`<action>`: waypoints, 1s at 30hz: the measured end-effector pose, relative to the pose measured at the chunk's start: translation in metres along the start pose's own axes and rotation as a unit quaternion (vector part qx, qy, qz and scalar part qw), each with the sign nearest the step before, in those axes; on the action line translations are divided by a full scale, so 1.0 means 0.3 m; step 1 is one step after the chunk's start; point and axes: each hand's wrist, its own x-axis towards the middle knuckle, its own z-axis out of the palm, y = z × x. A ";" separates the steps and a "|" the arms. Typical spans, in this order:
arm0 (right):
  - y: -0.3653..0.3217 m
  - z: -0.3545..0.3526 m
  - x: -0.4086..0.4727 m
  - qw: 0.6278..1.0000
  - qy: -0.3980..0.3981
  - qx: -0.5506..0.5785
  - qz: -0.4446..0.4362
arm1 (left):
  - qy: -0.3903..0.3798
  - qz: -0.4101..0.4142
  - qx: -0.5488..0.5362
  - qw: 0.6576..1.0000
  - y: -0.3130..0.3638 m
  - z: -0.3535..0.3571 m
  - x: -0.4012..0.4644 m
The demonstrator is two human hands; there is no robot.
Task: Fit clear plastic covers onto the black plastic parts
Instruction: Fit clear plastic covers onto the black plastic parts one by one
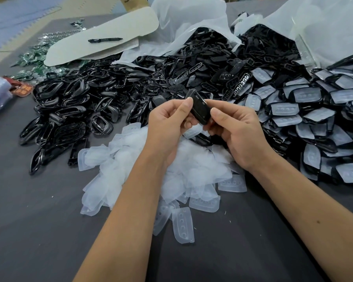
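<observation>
Both hands hold one black plastic part (198, 107) up above the table, tilted on edge. My left hand (169, 121) pinches its left edge with thumb and fingers. My right hand (232, 129) grips its right side, fingers curled round it. Just under the hands lies a heap of clear plastic covers (143, 171), several with a row of round button bumps. Whether a cover is on the held part I cannot tell. A pile of black parts with covers fitted (314, 119) lies at the right.
A large heap of bare black frames (73, 106) fills the left and middle of the grey table (39, 231). Open white plastic bags (192, 21) spill black parts at the back. A pen (105, 40) lies on a pale card, green circuit boards (35, 55) beside it.
</observation>
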 end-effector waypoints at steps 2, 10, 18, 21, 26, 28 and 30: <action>0.001 -0.003 0.002 1.000 0.006 0.000 -0.001 | 0.010 0.001 0.002 1.000 -0.001 0.003 0.001; 0.010 0.002 -0.001 0.997 0.063 -0.046 -0.027 | 0.000 0.008 0.004 1.000 0.001 0.004 -0.004; 0.008 -0.009 0.003 0.998 0.033 -0.029 -0.042 | -0.028 -0.011 0.010 1.000 0.001 0.000 -0.004; 0.011 -0.010 0.003 0.999 0.022 -0.029 -0.038 | -0.025 -0.020 0.001 0.999 0.004 -0.003 -0.005; 0.010 -0.016 0.010 1.000 0.016 -0.003 0.009 | -0.020 -0.024 0.014 0.999 0.006 0.000 -0.008; 0.007 -0.022 0.010 1.000 0.018 0.007 0.020 | -0.024 -0.028 0.017 0.999 0.007 -0.001 -0.008; 0.008 -0.022 0.008 1.000 0.018 0.007 0.018 | -0.030 -0.030 0.010 0.999 0.010 -0.004 -0.009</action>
